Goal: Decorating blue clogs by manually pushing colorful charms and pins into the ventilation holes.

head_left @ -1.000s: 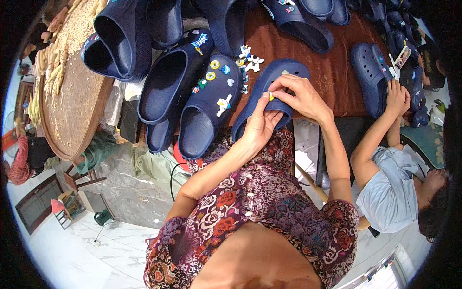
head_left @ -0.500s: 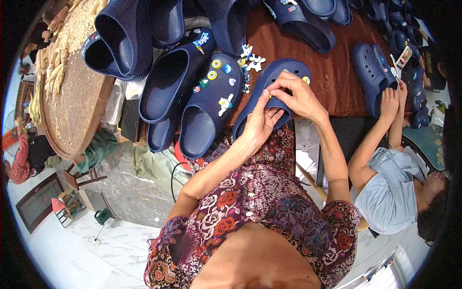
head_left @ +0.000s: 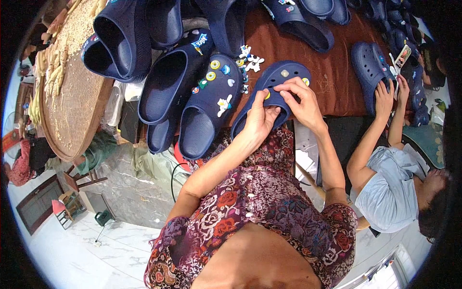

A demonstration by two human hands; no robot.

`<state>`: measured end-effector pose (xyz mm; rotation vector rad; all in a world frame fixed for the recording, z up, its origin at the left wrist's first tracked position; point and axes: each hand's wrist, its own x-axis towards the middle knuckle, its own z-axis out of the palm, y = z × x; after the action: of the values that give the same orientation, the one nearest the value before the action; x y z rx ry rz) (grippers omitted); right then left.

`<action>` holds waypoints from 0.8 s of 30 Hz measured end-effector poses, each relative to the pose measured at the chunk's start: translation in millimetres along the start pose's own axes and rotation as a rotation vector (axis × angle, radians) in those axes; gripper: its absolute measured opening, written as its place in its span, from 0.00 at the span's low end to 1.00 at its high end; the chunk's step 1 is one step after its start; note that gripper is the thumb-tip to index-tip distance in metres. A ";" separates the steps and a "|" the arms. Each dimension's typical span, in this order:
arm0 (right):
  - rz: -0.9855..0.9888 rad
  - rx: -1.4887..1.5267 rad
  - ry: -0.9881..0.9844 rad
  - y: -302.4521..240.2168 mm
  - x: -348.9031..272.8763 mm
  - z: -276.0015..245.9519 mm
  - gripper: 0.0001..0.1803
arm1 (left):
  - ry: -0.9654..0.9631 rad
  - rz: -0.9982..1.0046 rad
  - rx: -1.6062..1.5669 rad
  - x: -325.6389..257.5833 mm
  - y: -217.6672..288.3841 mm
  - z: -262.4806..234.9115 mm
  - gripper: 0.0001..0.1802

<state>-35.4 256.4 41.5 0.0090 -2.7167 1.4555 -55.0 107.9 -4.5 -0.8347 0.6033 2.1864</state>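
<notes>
A dark blue clog point(head_left: 292, 67) lies at the table edge in front of me, its opening toward me. My left hand point(head_left: 261, 118) grips its upper near the opening, thumb on top beside a small yellow charm point(head_left: 267, 95), other fingers partly hidden inside. My right hand point(head_left: 304, 106) is bent over the upper, thumb and forefinger close together; whatever is between them is hidden. A pale charm point(head_left: 285, 73) sits on the toe part, and a yellow one shows by my right knuckles. Left of it lies a finished-looking clog point(head_left: 222, 86) covered with several charms.
Several white-and-blue charms point(head_left: 252, 61) lie beyond the clogs on the brown cloth point(head_left: 337, 72). More blue clogs point(head_left: 166, 84) are piled at the left. To the right, another person's hands point(head_left: 383, 100) handle a clog point(head_left: 368, 67). A round tray of kernels point(head_left: 72, 115) stands far left.
My hands have moved apart slightly, the left thumb shifting off the right fingers. The yellow charm and the pale charm on the clog now show. The other person's hands have separated.
</notes>
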 end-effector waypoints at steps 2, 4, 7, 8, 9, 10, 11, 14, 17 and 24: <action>0.018 0.006 -0.003 0.0 0.2 0.1 0.09 | 0.030 0.007 0.004 0.7 -0.2 2.4 0.13; 0.014 0.009 -0.007 -0.3 -0.5 1.7 0.09 | 0.060 0.012 0.008 1.4 -0.9 3.2 0.12; 0.015 0.019 -0.010 1.3 -1.7 4.0 0.09 | 0.035 0.044 0.045 3.6 -0.5 2.8 0.11; 0.022 0.026 -0.011 2.4 -1.6 4.7 0.09 | 0.034 0.039 0.057 2.9 -0.9 2.4 0.11; 0.019 0.028 -0.011 3.8 -1.2 5.4 0.09 | 0.033 0.034 0.069 2.7 -0.7 2.1 0.11; -0.014 0.007 -0.010 5.3 -0.8 5.9 0.09 | 0.032 0.037 0.069 4.6 -0.5 0.6 0.11; -0.046 -0.015 -0.008 6.0 0.0 6.3 0.09 | 0.021 0.014 0.051 7.5 -0.2 -2.0 0.12; -0.033 -0.023 -0.021 1.2 1.3 6.3 0.09 | -0.001 -0.030 0.021 10.3 1.6 -5.5 0.13; 0.007 0.016 0.023 -2.3 -1.9 7.0 0.09 | -0.030 -0.074 -0.001 7.6 4.9 -5.9 0.16; 0.000 -0.107 0.132 -11.9 -28.2 2.2 0.14 | -0.045 -0.113 -0.083 -0.3 11.3 -3.3 0.15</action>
<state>-7.0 247.4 48.6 -0.0893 -2.6830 1.2603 -62.1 98.4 -4.6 -0.8400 0.4356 2.1333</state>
